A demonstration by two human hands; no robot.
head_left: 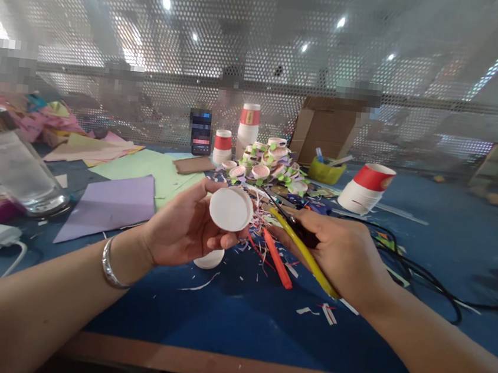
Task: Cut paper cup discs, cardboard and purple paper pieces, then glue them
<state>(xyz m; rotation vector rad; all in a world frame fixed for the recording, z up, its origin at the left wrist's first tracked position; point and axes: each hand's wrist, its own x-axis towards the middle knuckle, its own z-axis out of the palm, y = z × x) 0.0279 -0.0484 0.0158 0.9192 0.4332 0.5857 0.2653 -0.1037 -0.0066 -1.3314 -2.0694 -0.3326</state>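
White paper, smooth and round: a shallow disc (230,209) sits at the frame's centre, pinched between the thumb and fingers of the left hand (182,227), whose wrist wears a silver bangle (110,264). Just right of it, the right hand (339,255) is closed around yellow-handled scissors (300,245), thin blades pointing toward the disc. Curled paper shreds (266,236) litter the matte blue table (235,315). A flat lilac sheet (111,204) lies centre-left.

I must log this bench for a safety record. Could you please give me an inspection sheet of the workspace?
Surface: blue table, strewn with paper scraps.
Work things: white cup; yellow-handled scissors.
Clutter: coloured paper sheets, glass jar, cup stack, cardboard box.
Hands: left hand holds the cup; right hand holds the scissors.
Cables: black cables right; white charger cable left.
Surroundings: perforated screen; blurred people behind.
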